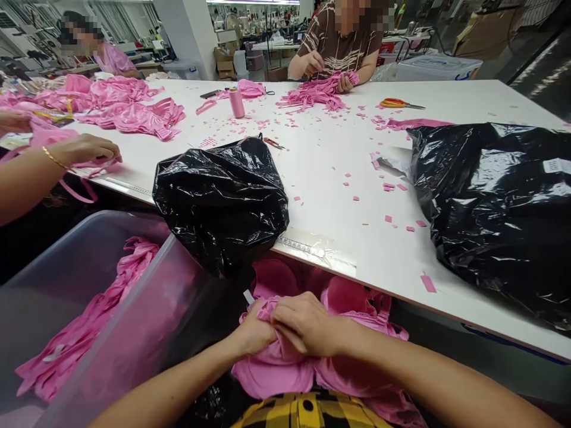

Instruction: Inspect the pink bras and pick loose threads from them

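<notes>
A pink bra (285,368) lies across my lap, just below the table edge, with more pink padded cups (345,297) behind it. My left hand (256,331) is closed on its gathered fabric, and a small white tag sticks out above the fingers. Right beside it, my right hand (307,321) pinches the same bra, fingertips curled together over the cloth. What exactly sits between the fingertips is hidden.
A black plastic bag (223,202) overhangs the table (321,178) edge; a larger black bag (504,220) lies right. At left is a plastic bin (100,345) of pink straps. Orange-handled scissors (399,103), a thread cone (236,103) and fabric scraps lie beyond. Co-workers handle pink pieces.
</notes>
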### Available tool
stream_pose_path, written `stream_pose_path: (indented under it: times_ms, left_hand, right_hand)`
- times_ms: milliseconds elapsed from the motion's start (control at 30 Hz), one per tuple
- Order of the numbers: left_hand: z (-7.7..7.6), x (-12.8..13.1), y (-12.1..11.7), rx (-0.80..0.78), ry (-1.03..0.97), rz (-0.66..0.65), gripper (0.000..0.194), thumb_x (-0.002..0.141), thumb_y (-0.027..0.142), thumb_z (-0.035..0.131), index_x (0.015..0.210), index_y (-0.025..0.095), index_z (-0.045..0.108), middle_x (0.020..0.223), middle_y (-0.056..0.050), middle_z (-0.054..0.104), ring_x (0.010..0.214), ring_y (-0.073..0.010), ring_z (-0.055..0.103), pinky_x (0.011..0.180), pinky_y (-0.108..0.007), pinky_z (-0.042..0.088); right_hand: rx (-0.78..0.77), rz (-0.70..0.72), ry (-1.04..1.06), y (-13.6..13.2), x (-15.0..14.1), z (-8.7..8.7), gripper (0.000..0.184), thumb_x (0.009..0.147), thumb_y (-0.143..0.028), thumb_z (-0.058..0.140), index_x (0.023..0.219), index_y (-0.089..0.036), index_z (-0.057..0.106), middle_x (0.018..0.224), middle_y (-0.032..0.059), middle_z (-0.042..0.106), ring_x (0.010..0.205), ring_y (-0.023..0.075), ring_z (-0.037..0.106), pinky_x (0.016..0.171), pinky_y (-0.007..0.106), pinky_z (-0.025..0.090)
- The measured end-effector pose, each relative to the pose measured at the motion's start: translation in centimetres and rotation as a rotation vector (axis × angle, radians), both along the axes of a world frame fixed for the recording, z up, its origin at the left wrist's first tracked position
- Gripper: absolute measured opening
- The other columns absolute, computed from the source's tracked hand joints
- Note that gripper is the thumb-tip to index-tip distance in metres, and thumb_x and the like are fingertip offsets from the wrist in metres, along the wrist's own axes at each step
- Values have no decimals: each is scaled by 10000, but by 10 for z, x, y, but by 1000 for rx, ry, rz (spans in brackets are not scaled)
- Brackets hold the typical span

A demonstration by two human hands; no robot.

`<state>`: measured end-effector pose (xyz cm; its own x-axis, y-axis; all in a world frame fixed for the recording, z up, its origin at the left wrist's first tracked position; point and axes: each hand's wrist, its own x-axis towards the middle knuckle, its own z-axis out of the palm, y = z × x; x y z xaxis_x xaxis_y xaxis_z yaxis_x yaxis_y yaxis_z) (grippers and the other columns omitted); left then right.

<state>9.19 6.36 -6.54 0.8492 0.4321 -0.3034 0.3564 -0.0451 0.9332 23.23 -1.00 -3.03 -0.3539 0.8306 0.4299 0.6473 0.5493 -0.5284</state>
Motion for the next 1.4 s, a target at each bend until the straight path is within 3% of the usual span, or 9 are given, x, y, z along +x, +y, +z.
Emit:
stream_pose_path:
  times_ms: [133,233,300,433,667,800,933,1233,1400]
  left_hand:
    - [2,-4,1,-92,-54,126,72,570,97,519,625,144,517,625,12,493,621,-126,443,584,-242,396]
    - [2,-7,0,-87,-73,154,75,556,82,532,599,138,509,588,19,474,596,-115,430,557,-229,384]
    - [0,-8,-1,-58,-54,185,79,553,74,531,566,139,489,557,25,452,575,-106,416,528,-217,366]
    - [-3,-14,4,51,-14,313,75,577,84,543,633,131,525,608,24,496,585,-100,428,523,-199,359]
    - [3,-39,11,112,-18,489,108,711,228,588,670,129,584,575,23,534,529,-97,480,534,-206,381]
    - [7,-44,-3,371,-87,431,55,684,190,660,675,135,657,657,0,549,604,-100,470,581,-211,361]
    - [8,-37,-12,492,-67,443,143,636,215,741,742,151,670,688,8,510,624,-100,446,597,-214,355]
    - [12,-32,-14,422,-179,560,135,766,126,533,637,144,495,676,1,526,636,-103,463,608,-216,353]
    - [14,-31,-15,351,-122,522,99,699,116,593,666,143,504,661,20,516,613,-93,431,593,-213,337]
  right_hand:
    - [-216,-193,190,-15,17,4,135,844,-212,481,961,-182,540,883,68,621,779,164,561,677,271,447]
    - [-442,-284,145,-26,28,0,481,767,-305,617,1203,-188,452,1165,127,562,1040,246,528,868,375,419]
    - [-594,-279,56,-29,31,-4,487,736,-294,635,1184,-182,482,1122,122,595,1005,272,550,852,398,417]
    - [-786,-309,71,-26,32,-5,241,738,-266,599,954,-163,574,843,59,652,737,223,586,684,327,439]
    - [-822,-230,325,-21,41,-10,263,771,-274,570,1004,-153,579,1033,84,639,937,253,579,847,350,426]
    - [-814,-271,323,-24,40,-21,363,777,-360,580,1072,-148,574,1074,98,630,979,276,569,865,377,430]
    - [-749,-277,301,-24,36,-18,351,779,-403,578,1039,-170,612,1064,97,629,1004,281,552,885,369,427]
    - [-801,-241,351,-25,38,-11,381,857,-497,433,768,-158,585,731,23,575,704,179,536,667,269,446]
    - [-783,-244,367,-19,34,-10,357,821,-425,531,1088,-187,533,1019,65,587,936,220,536,824,306,419]
